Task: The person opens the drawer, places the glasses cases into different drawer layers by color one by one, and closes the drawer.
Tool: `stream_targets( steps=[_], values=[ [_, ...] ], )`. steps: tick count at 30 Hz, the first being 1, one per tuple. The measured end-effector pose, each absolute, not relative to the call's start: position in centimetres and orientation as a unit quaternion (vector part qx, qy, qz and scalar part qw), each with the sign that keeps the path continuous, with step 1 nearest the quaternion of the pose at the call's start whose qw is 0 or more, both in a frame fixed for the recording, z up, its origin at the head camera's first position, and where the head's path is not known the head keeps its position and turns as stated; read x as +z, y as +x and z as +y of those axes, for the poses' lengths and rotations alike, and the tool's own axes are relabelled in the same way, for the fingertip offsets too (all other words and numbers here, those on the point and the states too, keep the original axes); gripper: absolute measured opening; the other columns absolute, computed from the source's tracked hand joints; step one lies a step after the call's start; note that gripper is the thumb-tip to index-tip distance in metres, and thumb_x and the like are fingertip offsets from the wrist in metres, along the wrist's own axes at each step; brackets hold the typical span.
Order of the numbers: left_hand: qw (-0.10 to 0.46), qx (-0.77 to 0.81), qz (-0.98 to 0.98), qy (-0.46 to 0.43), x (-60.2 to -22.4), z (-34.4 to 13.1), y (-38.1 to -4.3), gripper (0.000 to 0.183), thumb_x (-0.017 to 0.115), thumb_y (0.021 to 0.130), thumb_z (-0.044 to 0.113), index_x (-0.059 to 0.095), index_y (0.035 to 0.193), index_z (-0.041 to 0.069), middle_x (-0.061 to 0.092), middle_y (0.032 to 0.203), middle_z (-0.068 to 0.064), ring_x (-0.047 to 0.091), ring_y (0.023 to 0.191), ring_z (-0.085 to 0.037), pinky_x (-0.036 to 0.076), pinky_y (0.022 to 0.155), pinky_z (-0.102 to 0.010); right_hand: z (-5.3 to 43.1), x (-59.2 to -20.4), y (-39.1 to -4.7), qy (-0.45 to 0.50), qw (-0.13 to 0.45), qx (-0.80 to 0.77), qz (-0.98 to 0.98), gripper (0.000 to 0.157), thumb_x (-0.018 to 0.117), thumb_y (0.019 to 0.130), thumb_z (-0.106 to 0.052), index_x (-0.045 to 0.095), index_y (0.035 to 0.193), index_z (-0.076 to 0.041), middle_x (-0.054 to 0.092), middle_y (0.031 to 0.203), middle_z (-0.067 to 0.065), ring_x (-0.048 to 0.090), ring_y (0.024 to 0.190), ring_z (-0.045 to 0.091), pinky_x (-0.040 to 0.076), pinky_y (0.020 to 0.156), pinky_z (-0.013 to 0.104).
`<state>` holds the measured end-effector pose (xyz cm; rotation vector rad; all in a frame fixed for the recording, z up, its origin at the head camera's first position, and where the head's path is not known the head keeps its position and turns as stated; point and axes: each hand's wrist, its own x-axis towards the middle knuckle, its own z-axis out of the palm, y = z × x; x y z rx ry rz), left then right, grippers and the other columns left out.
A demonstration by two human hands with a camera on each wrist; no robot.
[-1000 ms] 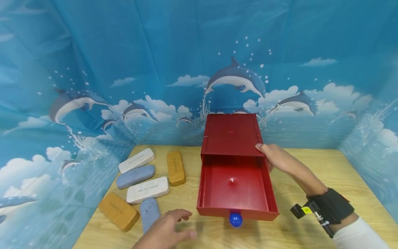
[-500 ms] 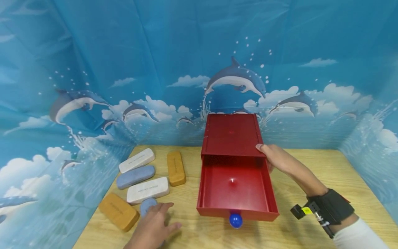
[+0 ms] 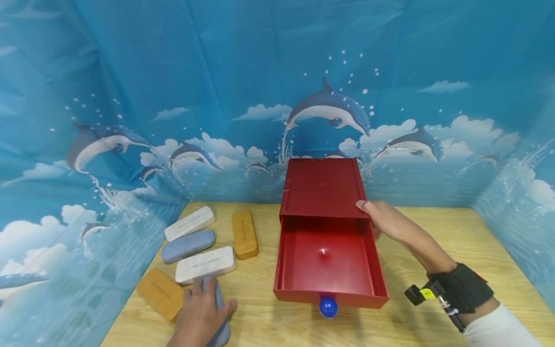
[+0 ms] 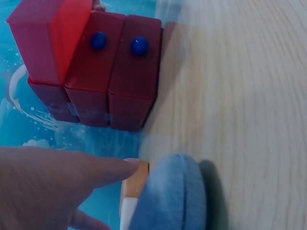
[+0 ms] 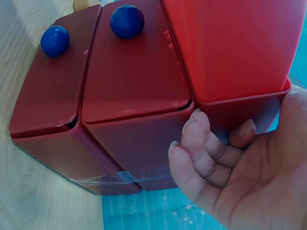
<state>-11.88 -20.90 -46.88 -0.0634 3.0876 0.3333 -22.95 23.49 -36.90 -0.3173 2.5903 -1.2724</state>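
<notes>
My left hand (image 3: 197, 315) is over a blue glasses case (image 3: 223, 332) on the table, fingers along its left side and thumb across to its right. In the left wrist view a gap shows between the extended finger and that blue case (image 4: 170, 196). My right hand (image 3: 386, 221) steadies the red drawer cabinet (image 3: 323, 188), thumb hooked over its top edge. Curled right fingers (image 5: 199, 134) press on the cabinet's side in the right wrist view. The cabinet's top drawer (image 3: 329, 270) stands pulled out with bare floor inside; its blue knob (image 3: 328, 307) faces me.
Left of the cabinet lie more glasses cases: a white one (image 3: 190, 223), a blue one (image 3: 188, 246), another white one (image 3: 205, 265), an upright-lying orange one (image 3: 244, 234) and a second orange one (image 3: 160, 294). Two lower drawers (image 5: 136, 67) are closed. A dolphin-print cloth (image 3: 243, 96) hangs behind.
My left hand has moved left, away from the drawer's front, and come over the near blue glasses case. My right hand and the cabinet have stayed in place.
</notes>
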Motion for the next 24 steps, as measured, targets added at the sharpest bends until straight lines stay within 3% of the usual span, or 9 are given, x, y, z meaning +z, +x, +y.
stream_targets(
  steps=[6, 14, 21, 24],
  values=[
    [-0.008, 0.083, 0.996, -0.024, -47.9, -21.2, -12.0, 0.098, 0.065, 0.073, 0.068, 0.043, 0.133, -0.007, 0.037, 0.128, -0.042, 0.044, 0.103, -0.059, 0.047, 0.069, -0.063, 23.5, -36.8, -22.9, -0.111, 0.121, -0.444, 0.881, 0.065, 0.025, 0.102, -0.05, 0.06, 0.113, 0.003, 0.068, 0.079, 0.011, 0.064, 0.06, 0.028, 0.055, 0.058, 0.043],
    [-0.045, 0.075, 0.996, -0.012, -49.2, -21.0, -12.3, 0.101, 0.076, 0.067, 0.058, 0.042, 0.129, -0.014, 0.038, 0.119, -0.047, 0.051, 0.084, -0.057, 0.048, 0.062, -0.059, 23.5, -36.8, -22.8, -0.112, 0.121, -0.446, 0.88, 0.064, 0.026, 0.102, -0.05, 0.061, 0.111, 0.003, 0.067, 0.077, 0.011, 0.064, 0.06, 0.028, 0.055, 0.058, 0.044],
    [-0.027, 0.086, 0.996, 0.001, -48.8, -21.2, -12.6, 0.092, 0.079, 0.069, 0.048, 0.042, 0.133, -0.007, 0.037, 0.119, -0.048, 0.05, 0.086, -0.059, 0.048, 0.064, -0.06, 23.6, -37.0, -23.0, -0.116, 0.123, -0.444, 0.88, 0.066, 0.023, 0.102, -0.051, 0.06, 0.113, 0.002, 0.068, 0.079, 0.01, 0.065, 0.06, 0.028, 0.055, 0.06, 0.047],
    [0.003, 0.092, 0.996, 0.006, -48.6, -21.5, -12.8, 0.087, 0.079, 0.07, 0.045, 0.044, 0.133, -0.003, 0.045, 0.111, -0.045, 0.051, 0.088, -0.057, 0.047, 0.068, -0.06, 23.6, -37.1, -23.0, -0.113, 0.122, -0.443, 0.881, 0.066, 0.023, 0.102, -0.051, 0.061, 0.112, 0.002, 0.068, 0.078, 0.01, 0.065, 0.06, 0.028, 0.055, 0.06, 0.046]
  ],
)
